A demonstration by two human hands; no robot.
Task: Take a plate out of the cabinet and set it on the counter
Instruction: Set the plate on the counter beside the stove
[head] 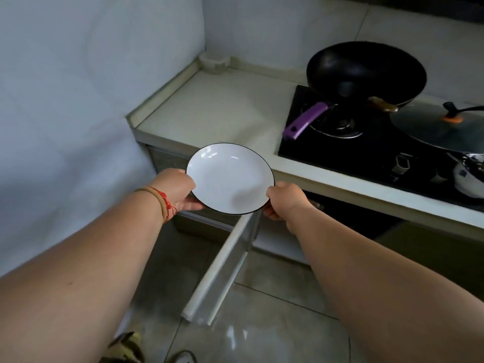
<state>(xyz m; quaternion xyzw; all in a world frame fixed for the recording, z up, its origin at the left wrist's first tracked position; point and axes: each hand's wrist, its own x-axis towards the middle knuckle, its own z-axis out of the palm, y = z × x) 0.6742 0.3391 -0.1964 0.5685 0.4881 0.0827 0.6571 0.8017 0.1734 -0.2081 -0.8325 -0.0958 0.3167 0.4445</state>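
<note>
Pale tiled walls close in a small kitchen corner, where a cream stone tabletop (220, 111) runs along the far side with a black glass gas hob (366, 150) set into it on the right. On the hob's far burner sits a round black wok with a purple handle (366, 72), and nothing shows inside it. To its right lies a grey glass lid with an orange knob (440, 127), and a shiny steel pot (470, 174) stands at the near right edge; its contents are too blurred to tell. Below the tabletop a grey cabinet door (222, 268) stands swung open over the tiled floor.

A round white ceramic plate with a thin black rim (230, 178) is held level in the air just in front of the tabletop's near edge, above the open door. It is shallow, glossy and bare. The left hand (178, 189), with a red and tan cord at the wrist, clasps the plate's left edge, fingers curled underneath. The right hand (284, 200) clasps the near right edge in the same way.
</note>
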